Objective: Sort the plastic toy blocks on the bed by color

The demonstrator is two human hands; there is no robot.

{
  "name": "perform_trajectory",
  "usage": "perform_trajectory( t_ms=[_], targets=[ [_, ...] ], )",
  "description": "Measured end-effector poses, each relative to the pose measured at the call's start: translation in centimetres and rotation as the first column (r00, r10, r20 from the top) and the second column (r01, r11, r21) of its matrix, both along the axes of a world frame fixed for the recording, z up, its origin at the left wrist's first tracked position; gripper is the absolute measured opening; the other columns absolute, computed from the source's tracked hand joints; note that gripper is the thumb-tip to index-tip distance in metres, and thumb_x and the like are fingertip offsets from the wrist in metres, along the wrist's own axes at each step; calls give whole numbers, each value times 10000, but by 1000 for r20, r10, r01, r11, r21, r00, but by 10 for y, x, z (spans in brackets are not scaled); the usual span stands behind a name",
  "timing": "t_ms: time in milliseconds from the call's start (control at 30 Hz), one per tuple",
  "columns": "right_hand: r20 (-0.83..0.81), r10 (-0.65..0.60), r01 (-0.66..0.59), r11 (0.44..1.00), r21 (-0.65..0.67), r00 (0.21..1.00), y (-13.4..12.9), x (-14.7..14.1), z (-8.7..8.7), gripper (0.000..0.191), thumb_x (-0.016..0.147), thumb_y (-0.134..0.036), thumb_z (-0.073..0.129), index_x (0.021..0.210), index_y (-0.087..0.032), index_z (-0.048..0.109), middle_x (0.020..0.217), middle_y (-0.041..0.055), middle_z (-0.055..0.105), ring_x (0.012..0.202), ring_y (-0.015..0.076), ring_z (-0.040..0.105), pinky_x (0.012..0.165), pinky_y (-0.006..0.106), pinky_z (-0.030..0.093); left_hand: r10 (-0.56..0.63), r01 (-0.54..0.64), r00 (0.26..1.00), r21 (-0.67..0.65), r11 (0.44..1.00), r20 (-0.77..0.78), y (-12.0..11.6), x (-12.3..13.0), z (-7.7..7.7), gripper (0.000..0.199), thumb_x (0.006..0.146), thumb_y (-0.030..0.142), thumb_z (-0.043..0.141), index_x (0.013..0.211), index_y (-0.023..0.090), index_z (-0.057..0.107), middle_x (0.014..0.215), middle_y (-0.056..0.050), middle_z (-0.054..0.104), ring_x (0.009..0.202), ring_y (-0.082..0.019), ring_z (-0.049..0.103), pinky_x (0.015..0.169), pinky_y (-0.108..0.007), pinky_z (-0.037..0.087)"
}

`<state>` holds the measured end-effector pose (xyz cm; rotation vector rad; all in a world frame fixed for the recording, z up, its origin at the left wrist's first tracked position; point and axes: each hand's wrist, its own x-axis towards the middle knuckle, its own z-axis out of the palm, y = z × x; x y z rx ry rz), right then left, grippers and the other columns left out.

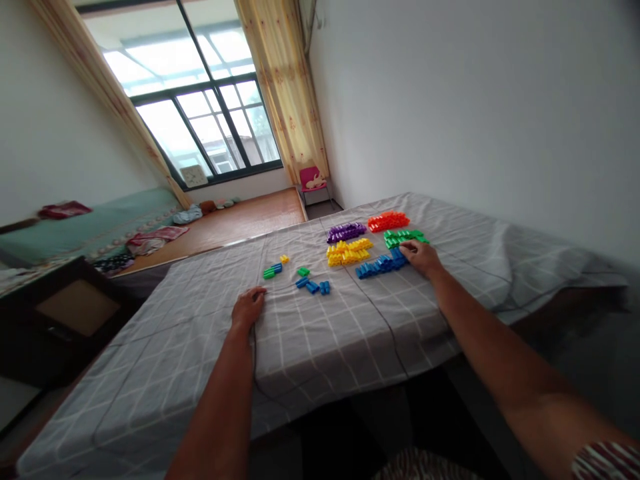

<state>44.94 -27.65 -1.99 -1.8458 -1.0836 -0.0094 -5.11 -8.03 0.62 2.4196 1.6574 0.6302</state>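
My left hand [249,307] rests on the cloth near the front left, fingers loosely curled together, with nothing visible in them. Just beyond it lie loose small plastic tubes: green ones [269,273], a yellow one [285,259] and blue ones [313,287]. Farther right, my right hand [421,258] is at the right end of a blue tube pile [380,266], fingers bent and closed; what they pinch is hidden. Directly behind that hand is a green pile [406,238]. Yellow [349,252], purple [346,232] and orange-red [389,221] piles lie close by.
A grey checked cloth [320,333] covers the table, hanging over its front edge. White wall [475,113] borders the right. Behind stand a brown platform [250,217], a pink chair [313,181] and a curtained window [200,113]. A dark cabinet [65,320] is at left.
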Motion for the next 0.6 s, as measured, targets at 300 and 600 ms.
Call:
perform_trajectory(
  t_ms=[300, 600],
  targets=[
    [289, 59, -69, 997, 25, 956, -2, -9, 10, 359, 893, -426, 492, 1048, -193, 716, 1059, 80, 714, 993, 230, 629, 922, 361, 454, 2, -2, 1000, 1, 1000, 17, 1, 1, -2, 275, 855, 258, 517, 1041, 237, 719, 1248, -28, 658, 1200, -197, 569, 1024, -302, 428],
    [456, 245, -190, 968, -164, 856, -4, -39, 12, 398, 880, -459, 537, 1193, -248, 662, 1210, 90, 649, 1199, 270, 511, 985, 449, 390, -11, 11, 1000, -6, 1000, -13, -2, 0, 2, 299, 868, 255, 497, 1073, 214, 710, 1250, -36, 657, 1189, -201, 577, 1027, -295, 424]
  ],
)
